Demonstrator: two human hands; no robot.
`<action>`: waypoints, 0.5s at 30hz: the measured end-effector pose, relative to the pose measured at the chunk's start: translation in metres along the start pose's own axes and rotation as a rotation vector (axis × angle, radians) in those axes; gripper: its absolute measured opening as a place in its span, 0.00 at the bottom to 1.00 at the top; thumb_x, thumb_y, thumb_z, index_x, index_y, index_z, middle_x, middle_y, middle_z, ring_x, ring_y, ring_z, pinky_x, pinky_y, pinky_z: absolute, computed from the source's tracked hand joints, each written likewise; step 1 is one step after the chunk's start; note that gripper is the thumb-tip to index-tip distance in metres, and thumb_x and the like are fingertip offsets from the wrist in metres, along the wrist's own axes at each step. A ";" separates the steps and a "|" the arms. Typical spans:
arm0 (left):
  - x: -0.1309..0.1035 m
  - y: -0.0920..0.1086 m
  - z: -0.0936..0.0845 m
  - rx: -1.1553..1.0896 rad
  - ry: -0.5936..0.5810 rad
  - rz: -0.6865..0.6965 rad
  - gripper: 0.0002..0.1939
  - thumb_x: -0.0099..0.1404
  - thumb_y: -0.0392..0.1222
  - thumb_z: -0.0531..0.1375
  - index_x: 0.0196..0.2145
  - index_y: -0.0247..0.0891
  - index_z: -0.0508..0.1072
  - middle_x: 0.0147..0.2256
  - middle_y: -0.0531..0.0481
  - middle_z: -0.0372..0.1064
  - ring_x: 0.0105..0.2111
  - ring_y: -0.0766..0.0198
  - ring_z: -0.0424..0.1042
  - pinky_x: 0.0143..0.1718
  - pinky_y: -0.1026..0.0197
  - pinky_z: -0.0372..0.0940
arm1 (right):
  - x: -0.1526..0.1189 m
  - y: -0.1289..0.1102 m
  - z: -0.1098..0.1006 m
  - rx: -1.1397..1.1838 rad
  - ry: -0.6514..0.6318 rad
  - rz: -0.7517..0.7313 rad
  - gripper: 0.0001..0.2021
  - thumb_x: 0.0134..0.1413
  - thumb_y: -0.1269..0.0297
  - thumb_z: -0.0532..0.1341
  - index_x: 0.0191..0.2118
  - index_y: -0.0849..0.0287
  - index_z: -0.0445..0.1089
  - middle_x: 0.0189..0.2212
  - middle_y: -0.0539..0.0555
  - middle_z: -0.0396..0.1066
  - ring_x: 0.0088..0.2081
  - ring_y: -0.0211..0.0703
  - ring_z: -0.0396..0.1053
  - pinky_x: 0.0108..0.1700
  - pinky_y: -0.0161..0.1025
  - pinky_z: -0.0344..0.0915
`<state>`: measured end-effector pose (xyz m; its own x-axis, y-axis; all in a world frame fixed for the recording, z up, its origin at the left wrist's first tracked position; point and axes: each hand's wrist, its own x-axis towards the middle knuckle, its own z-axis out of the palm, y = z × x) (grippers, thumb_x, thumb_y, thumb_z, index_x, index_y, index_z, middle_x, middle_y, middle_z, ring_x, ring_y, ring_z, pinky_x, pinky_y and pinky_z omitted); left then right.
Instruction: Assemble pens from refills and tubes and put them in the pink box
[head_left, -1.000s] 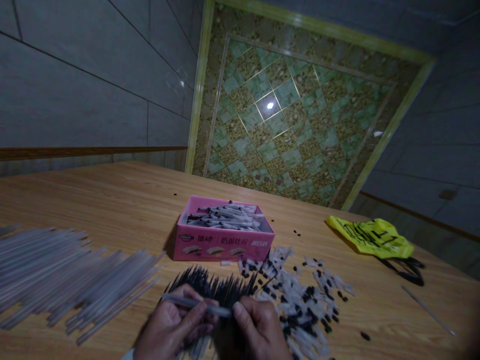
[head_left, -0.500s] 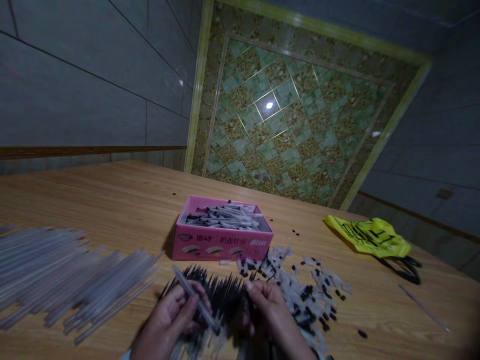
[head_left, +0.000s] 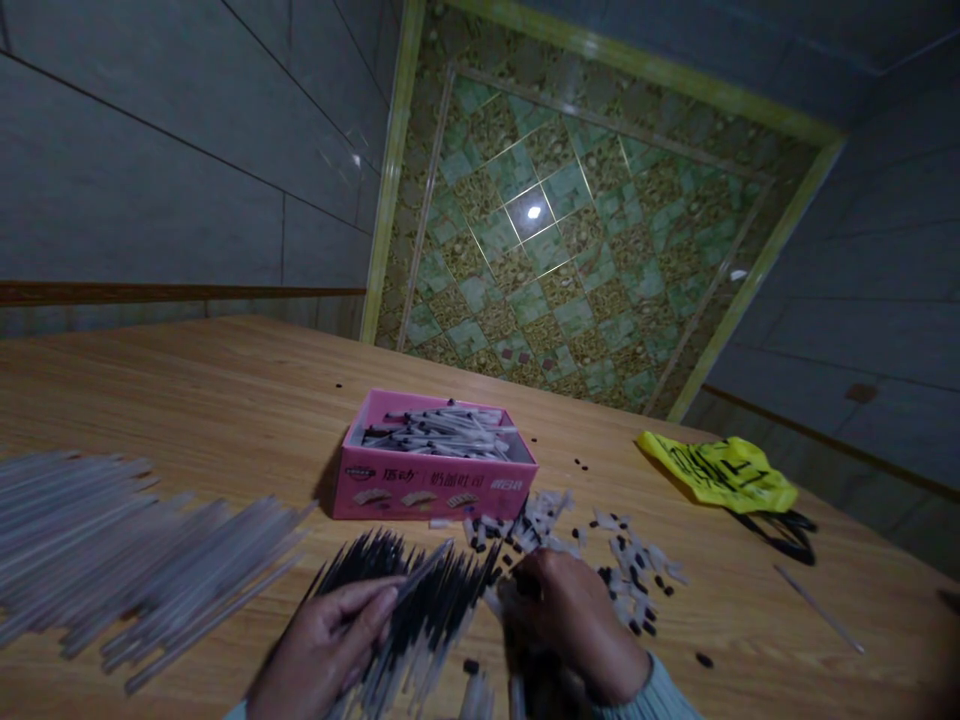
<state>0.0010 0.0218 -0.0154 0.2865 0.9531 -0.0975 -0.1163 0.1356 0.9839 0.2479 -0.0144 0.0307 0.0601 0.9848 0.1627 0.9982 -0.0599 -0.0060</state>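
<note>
My left hand (head_left: 337, 640) is closed around a clear pen barrel (head_left: 429, 565), pinched between thumb and fingers and slanting up to the right. Beneath it spreads a bundle of black-ink pen refills (head_left: 442, 615). At the near edge of a heap of small white and black plastic pieces (head_left: 547, 520) is my right hand (head_left: 577, 620). Its fingers curl downward and inward; whatever they grip is dark and hidden behind the knuckles. Behind both hands stands a pink box (head_left: 435, 490) full of pens with black ends (head_left: 446, 430).
Many clear tubes (head_left: 180, 560) lie in rows at the left. A yellow bag (head_left: 720, 475) with black straps rests at the right, with a single thin tube (head_left: 817, 605) in front of it. Stray black bits (head_left: 703, 660) dot the wooden table (head_left: 247, 400).
The barrel in my left hand has swung from pointing down-right to pointing up-right, over the refills. My right hand has moved right, turned over, and reached to the small pieces.
</note>
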 end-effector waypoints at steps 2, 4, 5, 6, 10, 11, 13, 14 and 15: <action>0.000 -0.001 0.001 0.002 -0.002 -0.014 0.25 0.51 0.57 0.60 0.38 0.32 0.74 0.17 0.59 0.55 0.13 0.76 0.48 0.16 0.68 0.39 | 0.000 0.000 0.004 -0.014 0.003 -0.004 0.06 0.47 0.68 0.57 0.29 0.58 0.72 0.28 0.57 0.74 0.32 0.48 0.70 0.28 0.36 0.51; -0.001 0.000 0.002 0.011 0.010 -0.021 0.27 0.50 0.58 0.60 0.37 0.32 0.75 0.17 0.60 0.54 0.14 0.76 0.47 0.16 0.68 0.38 | -0.001 -0.002 0.007 -0.016 0.003 -0.016 0.06 0.45 0.70 0.57 0.30 0.58 0.71 0.29 0.56 0.74 0.32 0.48 0.71 0.28 0.36 0.51; -0.002 0.000 0.003 0.018 0.026 -0.020 0.27 0.49 0.59 0.60 0.37 0.32 0.75 0.16 0.60 0.54 0.13 0.76 0.47 0.16 0.68 0.38 | -0.001 -0.003 0.008 -0.016 0.002 -0.025 0.07 0.44 0.72 0.57 0.30 0.58 0.71 0.30 0.56 0.74 0.32 0.47 0.71 0.28 0.36 0.51; -0.003 0.001 0.004 0.022 0.046 -0.016 0.27 0.49 0.59 0.60 0.37 0.32 0.75 0.16 0.60 0.54 0.13 0.76 0.46 0.16 0.68 0.38 | -0.001 -0.004 0.008 -0.015 0.003 -0.036 0.08 0.43 0.73 0.57 0.30 0.58 0.71 0.30 0.55 0.74 0.32 0.47 0.71 0.27 0.36 0.51; -0.006 0.005 0.006 0.053 0.083 0.007 0.23 0.48 0.57 0.62 0.33 0.34 0.77 0.15 0.58 0.57 0.14 0.75 0.48 0.14 0.69 0.40 | -0.002 -0.012 0.010 -0.011 0.017 -0.078 0.10 0.43 0.75 0.55 0.31 0.56 0.70 0.32 0.53 0.73 0.33 0.45 0.71 0.28 0.35 0.51; -0.006 0.005 0.006 0.061 0.085 0.014 0.22 0.48 0.56 0.62 0.32 0.34 0.77 0.16 0.57 0.57 0.14 0.74 0.48 0.13 0.69 0.41 | -0.003 -0.015 0.011 -0.013 0.021 -0.082 0.10 0.44 0.75 0.55 0.31 0.56 0.70 0.32 0.53 0.73 0.32 0.45 0.71 0.27 0.36 0.51; -0.006 0.007 0.006 0.064 0.099 0.030 0.21 0.48 0.56 0.62 0.32 0.35 0.77 0.15 0.57 0.58 0.14 0.74 0.48 0.12 0.69 0.43 | -0.003 -0.019 0.013 -0.022 0.027 -0.087 0.10 0.45 0.75 0.54 0.31 0.57 0.69 0.31 0.54 0.73 0.31 0.45 0.72 0.27 0.36 0.50; -0.006 0.007 0.006 0.060 0.104 0.033 0.21 0.47 0.56 0.62 0.31 0.35 0.77 0.15 0.57 0.59 0.13 0.74 0.48 0.12 0.69 0.44 | -0.003 -0.022 0.014 -0.026 0.029 -0.090 0.10 0.45 0.75 0.54 0.32 0.57 0.69 0.30 0.54 0.73 0.30 0.45 0.72 0.26 0.36 0.50; -0.005 0.008 0.006 0.054 0.110 0.036 0.22 0.47 0.57 0.62 0.31 0.35 0.78 0.15 0.57 0.58 0.14 0.74 0.48 0.12 0.70 0.44 | -0.003 -0.023 0.015 -0.029 0.030 -0.095 0.09 0.45 0.75 0.54 0.32 0.58 0.69 0.29 0.54 0.73 0.30 0.46 0.72 0.26 0.37 0.50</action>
<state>0.0045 0.0160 -0.0065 0.1764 0.9815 -0.0750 -0.0721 0.0889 0.9934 0.2243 -0.0137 0.0152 -0.0349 0.9810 0.1906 0.9988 0.0279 0.0393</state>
